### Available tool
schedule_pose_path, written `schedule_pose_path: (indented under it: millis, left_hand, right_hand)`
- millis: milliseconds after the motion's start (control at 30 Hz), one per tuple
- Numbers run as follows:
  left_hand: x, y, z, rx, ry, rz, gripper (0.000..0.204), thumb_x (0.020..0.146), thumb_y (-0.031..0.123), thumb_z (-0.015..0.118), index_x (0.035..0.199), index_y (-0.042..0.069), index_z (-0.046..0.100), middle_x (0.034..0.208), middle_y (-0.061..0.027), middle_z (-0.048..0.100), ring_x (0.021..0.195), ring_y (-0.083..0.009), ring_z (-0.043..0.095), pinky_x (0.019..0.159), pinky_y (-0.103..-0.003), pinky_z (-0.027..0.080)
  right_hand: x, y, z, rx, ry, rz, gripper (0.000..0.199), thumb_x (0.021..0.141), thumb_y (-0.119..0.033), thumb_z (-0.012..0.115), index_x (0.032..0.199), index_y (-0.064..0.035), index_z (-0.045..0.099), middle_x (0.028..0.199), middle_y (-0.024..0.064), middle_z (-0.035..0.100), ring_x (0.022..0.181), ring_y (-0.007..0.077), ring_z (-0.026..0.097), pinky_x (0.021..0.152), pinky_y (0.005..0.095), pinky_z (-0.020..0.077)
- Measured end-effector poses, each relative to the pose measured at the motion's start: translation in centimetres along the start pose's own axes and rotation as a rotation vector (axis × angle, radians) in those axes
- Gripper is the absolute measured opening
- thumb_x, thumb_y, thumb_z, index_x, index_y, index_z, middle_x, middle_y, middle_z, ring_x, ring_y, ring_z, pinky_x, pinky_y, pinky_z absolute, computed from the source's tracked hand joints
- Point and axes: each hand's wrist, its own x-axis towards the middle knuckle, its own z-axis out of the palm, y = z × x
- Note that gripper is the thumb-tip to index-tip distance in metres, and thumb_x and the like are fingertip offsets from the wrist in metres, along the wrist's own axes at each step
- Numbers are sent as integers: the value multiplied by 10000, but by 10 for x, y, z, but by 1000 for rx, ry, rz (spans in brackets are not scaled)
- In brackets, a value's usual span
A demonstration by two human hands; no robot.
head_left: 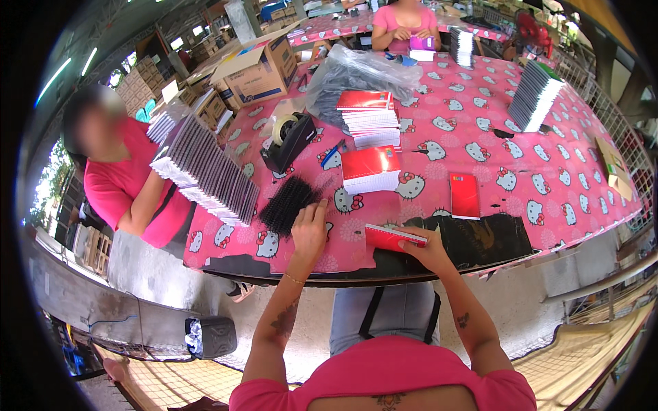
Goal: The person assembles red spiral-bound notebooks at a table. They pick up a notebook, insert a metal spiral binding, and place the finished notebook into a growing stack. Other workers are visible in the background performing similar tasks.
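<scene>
My right hand (428,252) is closed round a small red notebook (387,237), held tilted just over the table's near edge. Beside it, my left hand (310,229) reaches to the right side of a heap of black spiral binding coils (286,207), its fingertips pinched together at the coils. How many coils are between those fingers is too small to tell. Straight ahead stand two stacks of red-covered notebooks, a nearer stack (371,171) and a farther stack (367,113). One more red notebook (465,196) lies flat to the right.
A black tape dispenser (288,145) and a blue-handled tool (333,153) lie behind the coils. Tall notebook stacks stand at left (205,175) and far right (534,96). A plastic bag (343,75) and cardboard box (257,72) sit farther back. Co-workers are at left and across the table.
</scene>
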Motion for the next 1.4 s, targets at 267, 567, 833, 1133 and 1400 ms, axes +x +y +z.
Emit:
schedule_pose_path:
  millis: [267,567,833,1133,1400]
  left_hand:
    - [2,81,-50,-618,-197,-180,189,870,26,697,1058,27,714,849,-124,673,702,-292,632,616,-364,498]
    - [-12,65,-36,-565,-206,-196,153,879,106,707,1012,31,716,888,-153,687,725,-318,652,646,-380,525]
    - [5,51,-41,-584,-355,68,240,888,142,701,1122,97,673,982,-112,658,777,-286,648,658,-365,514]
    - [-14,103,-48,14,-279,159,669,927,478,598,1426,54,463,1398,-155,506,1267,-310,482,1045,-563,339]
    - [12,71,-46,-424,-393,181,295,919,243,654,1163,78,651,1107,-101,670,1058,-305,629,1014,-526,400]
  right_hand:
    - [-3,4,-2,6,-35,24,312,912,-73,686,1220,-23,684,1094,96,720,986,117,612,909,270,475]
    - [-1,16,-5,-81,-25,-38,315,905,-119,723,1200,-13,691,1058,87,726,968,121,616,898,282,487]
    - [-4,-1,-5,-75,-151,-28,321,903,-89,720,1219,-35,690,1079,90,728,975,116,617,904,280,489]
    - [-19,0,11,-12,-51,1,320,909,-63,699,1225,-20,680,1052,97,732,915,92,597,850,265,497]
    - [-23,2,3,-91,-108,37,329,914,-55,687,1241,-18,671,1037,85,736,899,90,592,840,256,495]
